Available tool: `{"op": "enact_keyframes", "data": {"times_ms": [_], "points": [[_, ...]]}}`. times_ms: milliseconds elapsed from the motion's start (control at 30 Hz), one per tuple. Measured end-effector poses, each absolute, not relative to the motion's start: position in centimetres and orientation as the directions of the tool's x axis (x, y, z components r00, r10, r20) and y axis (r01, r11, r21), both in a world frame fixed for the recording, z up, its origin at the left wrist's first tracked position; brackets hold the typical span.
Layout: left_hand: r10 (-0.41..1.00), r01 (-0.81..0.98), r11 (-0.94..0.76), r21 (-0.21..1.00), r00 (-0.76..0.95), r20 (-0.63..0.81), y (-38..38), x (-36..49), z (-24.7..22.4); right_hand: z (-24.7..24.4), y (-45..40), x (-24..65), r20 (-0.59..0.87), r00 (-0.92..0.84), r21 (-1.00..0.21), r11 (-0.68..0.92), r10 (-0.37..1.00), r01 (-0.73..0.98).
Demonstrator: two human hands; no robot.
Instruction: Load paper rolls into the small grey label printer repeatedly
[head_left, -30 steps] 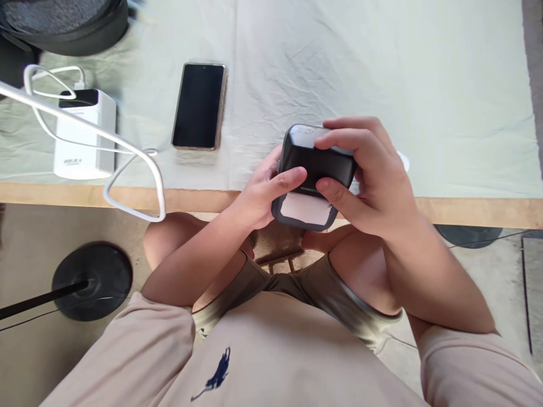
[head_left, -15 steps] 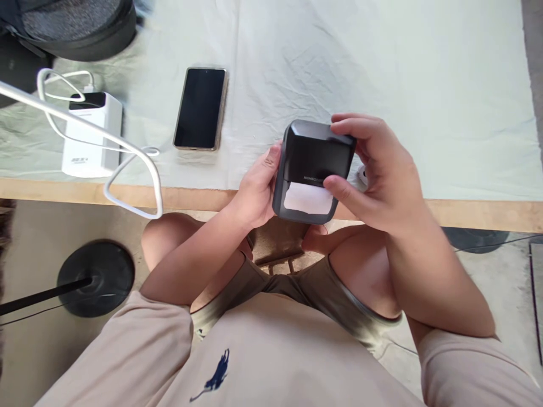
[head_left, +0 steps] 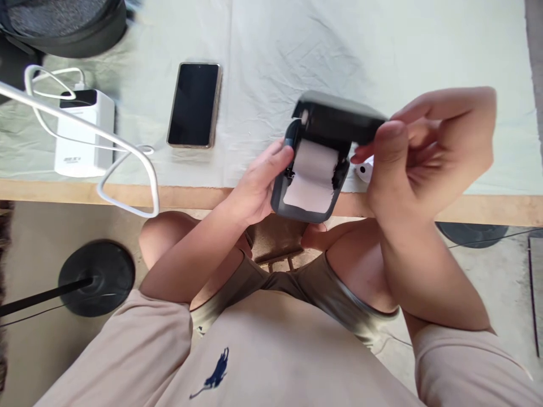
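A small black portable label printer [head_left: 280, 198] is held just above the table's front edge, its lid [head_left: 339, 116] swung up. Inside it a roll of white paper [head_left: 316, 161] shows, with a loose end lying over the front. My left hand [head_left: 261, 183] is wrapped round the printer's left side, thumb on the rim. The raised lid's right edge is pinched by my right hand [head_left: 424, 152], thumb on top; some of its fingers are hidden. Partly behind that hand sits a small white item [head_left: 363, 170] with a dark spot.
A phone [head_left: 194, 104] lies on the cloth-covered table [head_left: 263, 45], left of the printer. Farther left stand a white power bank [head_left: 85, 135] and a looped white cable [head_left: 144, 161]. A dark bag-like object [head_left: 68, 25] occupies the back left corner.
The printer's lid has gone from closed to raised, baring the paper roll. My right hand has moved right and up with the lid's edge. My left hand still holds the body.
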State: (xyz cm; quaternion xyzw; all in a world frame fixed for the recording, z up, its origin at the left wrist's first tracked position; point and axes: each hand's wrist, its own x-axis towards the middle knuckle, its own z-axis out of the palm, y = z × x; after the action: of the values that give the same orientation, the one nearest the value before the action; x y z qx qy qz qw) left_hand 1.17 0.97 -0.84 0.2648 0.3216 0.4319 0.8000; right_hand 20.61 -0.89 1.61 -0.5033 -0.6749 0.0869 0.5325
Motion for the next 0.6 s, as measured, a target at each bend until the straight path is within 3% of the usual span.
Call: {"op": "enact_keyframes", "data": {"times_ms": [133, 267, 367, 467, 600], "points": [[0.902, -0.527, 0.418, 0.740, 0.339, -0.268, 0.4, 1.2, -1.1, 2.4, -0.6, 20.9, 0.666, 0.013, -0.620, 0.544, 0.746, 0.565], [0.895, -0.529, 0.421, 0.737, 0.376, -0.242, 0.3, 1.0, -0.8, 3.0, -0.8, 21.4, 0.446, -0.243, -0.423, 0.442, 0.861, 0.791], [0.875, -0.471, 0.429, 0.771, 0.427, -0.226, 0.3, 0.7, -0.7, 3.0, -1.0, 21.6, 0.307, -0.290, -0.312, 0.383, 0.907, 0.869], [0.865, -0.449, 0.459, 0.767, 0.423, -0.270, 0.2, 0.6, -0.6, 2.9, -1.0, 21.8, 0.282, -0.282, -0.342, 0.371, 0.917, 0.863], [0.872, -0.504, 0.465, 0.728, 0.401, -0.280, 0.1, 0.8, -0.4, 2.8, -0.7, 22.8, 0.254, -0.277, -0.507, 0.372, 0.927, 0.777]]}}
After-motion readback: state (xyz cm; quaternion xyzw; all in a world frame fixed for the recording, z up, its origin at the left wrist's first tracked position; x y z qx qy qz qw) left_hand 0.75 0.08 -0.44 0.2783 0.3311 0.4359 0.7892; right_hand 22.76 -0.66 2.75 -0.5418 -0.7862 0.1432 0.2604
